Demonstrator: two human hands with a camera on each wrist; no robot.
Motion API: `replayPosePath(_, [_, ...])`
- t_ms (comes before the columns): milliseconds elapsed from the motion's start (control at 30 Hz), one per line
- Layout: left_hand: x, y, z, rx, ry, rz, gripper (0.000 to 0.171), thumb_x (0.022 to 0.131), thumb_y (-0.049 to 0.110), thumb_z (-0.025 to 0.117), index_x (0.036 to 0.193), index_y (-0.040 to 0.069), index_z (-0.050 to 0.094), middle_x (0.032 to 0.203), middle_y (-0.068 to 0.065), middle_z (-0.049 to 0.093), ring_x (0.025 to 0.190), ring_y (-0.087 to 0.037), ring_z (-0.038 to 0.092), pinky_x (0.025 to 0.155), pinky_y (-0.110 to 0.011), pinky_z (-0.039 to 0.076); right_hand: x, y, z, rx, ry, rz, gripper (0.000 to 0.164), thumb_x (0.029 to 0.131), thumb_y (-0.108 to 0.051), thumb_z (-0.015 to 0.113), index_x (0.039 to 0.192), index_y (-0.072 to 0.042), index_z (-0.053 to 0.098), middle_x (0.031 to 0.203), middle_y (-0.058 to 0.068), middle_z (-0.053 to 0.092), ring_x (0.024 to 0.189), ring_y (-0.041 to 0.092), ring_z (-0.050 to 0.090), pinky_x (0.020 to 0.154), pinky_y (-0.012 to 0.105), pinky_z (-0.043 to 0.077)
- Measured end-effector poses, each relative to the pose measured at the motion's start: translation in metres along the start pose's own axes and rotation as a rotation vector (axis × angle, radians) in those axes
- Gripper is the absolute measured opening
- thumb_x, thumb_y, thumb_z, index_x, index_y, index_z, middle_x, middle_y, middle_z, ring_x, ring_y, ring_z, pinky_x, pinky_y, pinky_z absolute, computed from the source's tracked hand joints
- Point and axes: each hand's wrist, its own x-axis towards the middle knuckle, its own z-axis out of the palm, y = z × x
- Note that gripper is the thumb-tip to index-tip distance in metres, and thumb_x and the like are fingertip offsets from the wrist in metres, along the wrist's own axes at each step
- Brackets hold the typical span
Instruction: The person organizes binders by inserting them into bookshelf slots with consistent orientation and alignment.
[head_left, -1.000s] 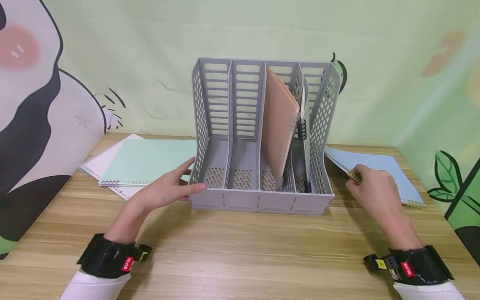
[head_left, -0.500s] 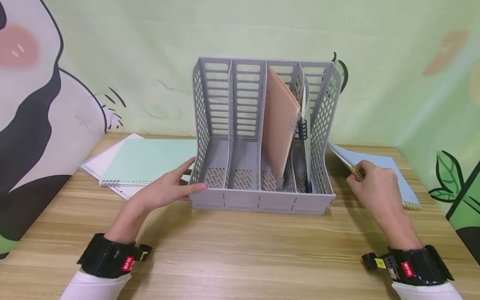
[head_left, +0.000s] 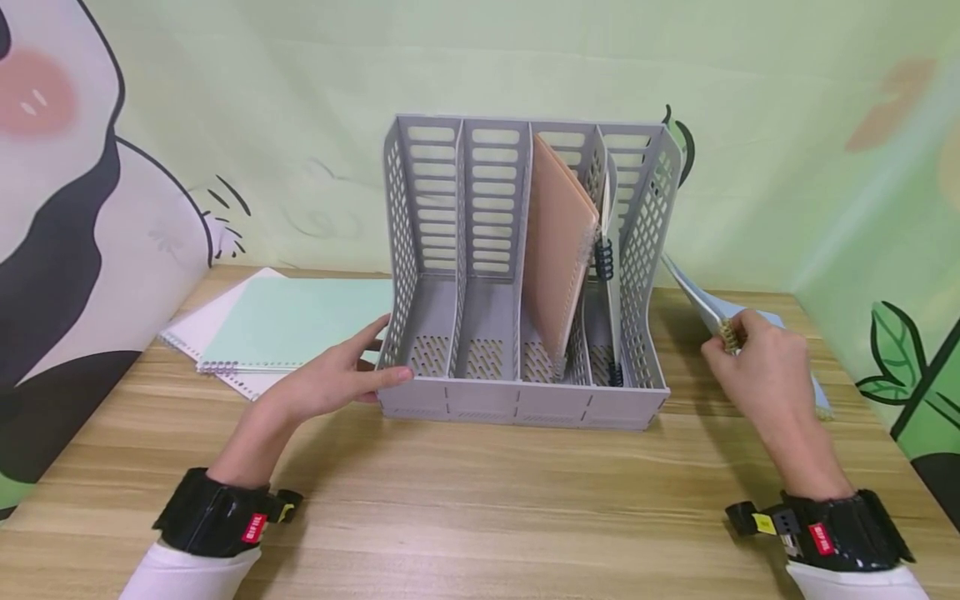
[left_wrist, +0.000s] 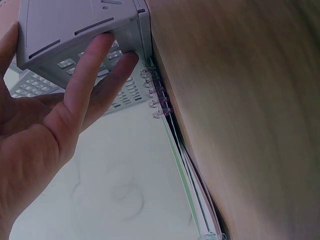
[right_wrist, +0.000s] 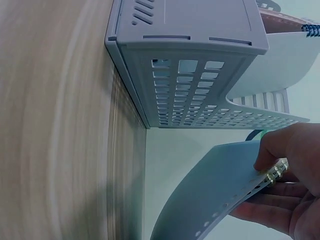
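My left hand rests against the left front corner of a grey file rack. Its straight fingers touch the perforated side wall, and the thumb lies at the front lip. At the right, my right hand pinches a blue spiral notebook by its gold coil binding. This notebook's near left end is raised and tilted off the table; the hand hides part of it. In the rack, a brown spiral notebook stands in the third compartment from the left, and a pale notebook with a dark coil in the rightmost.
Left of the rack, a mint green spiral notebook lies over a white spiral notebook on the wooden table. A panda-print backdrop stands close behind the rack.
My right hand has lifted the blue notebook's held end higher and moved slightly right, tilting it more steeply. The left hand and the rack have stayed in place.
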Motion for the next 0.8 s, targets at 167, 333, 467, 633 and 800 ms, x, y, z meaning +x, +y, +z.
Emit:
replayPosePath(167, [0.0, 0.0, 0.0, -0.001, -0.001, 0.0, 0.099, 0.09, 0.05, 0.068, 0.16, 0.022, 0.003, 0.15, -0.018, 0.03, 0.101, -0.025, 0.065, 0.084, -0.031, 0.052, 0.001, -0.002, 0.0, 0.002, 0.012, 0.013, 0.013, 0.079, -0.005, 0.067, 0.08, 0.004, 0.057, 0.061, 0.016, 0.055, 0.044, 0.022, 0.046, 0.033, 0.023, 0.029])
replayPosePath(333, [0.001, 0.0, 0.0, 0.005, -0.001, -0.003, 0.099, 0.09, 0.051, 0.068, 0.16, 0.023, 0.003, 0.149, -0.018, 0.03, 0.098, -0.024, 0.066, 0.084, -0.032, 0.052, 0.002, -0.003, -0.002, 0.025, 0.009, 0.025, 0.015, 0.081, -0.003, 0.067, 0.088, 0.008, 0.06, 0.072, 0.024, 0.061, 0.04, 0.014, 0.042, 0.03, 0.017, 0.026])
replayPosePath(467, [0.001, 0.0, -0.001, -0.013, -0.009, 0.011, 0.098, 0.091, 0.048, 0.068, 0.16, 0.021, 0.002, 0.149, -0.02, 0.029, 0.103, -0.027, 0.064, 0.084, -0.033, 0.052, 0.003, -0.007, -0.005, 0.035, 0.011, 0.024, 0.014, 0.082, -0.003, 0.067, 0.086, 0.008, 0.061, 0.076, 0.027, 0.063, 0.038, 0.0, 0.034, 0.03, 0.013, 0.024])
replayPosePath(633, [0.0, -0.001, -0.001, -0.024, -0.016, 0.02, 0.098, 0.092, 0.045, 0.067, 0.16, 0.02, 0.002, 0.149, -0.022, 0.028, 0.105, -0.028, 0.063, 0.083, -0.032, 0.053, 0.006, -0.009, -0.006, 0.048, 0.035, 0.017, 0.012, 0.081, -0.004, 0.066, 0.084, 0.007, 0.062, 0.082, 0.027, 0.065, 0.04, 0.007, 0.044, 0.03, 0.013, 0.028])
replayPosePath(800, [-0.001, 0.002, -0.001, -0.03, -0.017, 0.016, 0.097, 0.092, 0.045, 0.067, 0.16, 0.02, 0.001, 0.15, -0.022, 0.027, 0.113, -0.032, 0.059, 0.082, -0.031, 0.053, 0.007, -0.011, -0.01, 0.06, 0.063, 0.022, 0.012, 0.082, -0.005, 0.064, 0.085, 0.006, 0.063, 0.085, 0.027, 0.065, 0.049, 0.026, 0.059, 0.035, 0.01, 0.031])
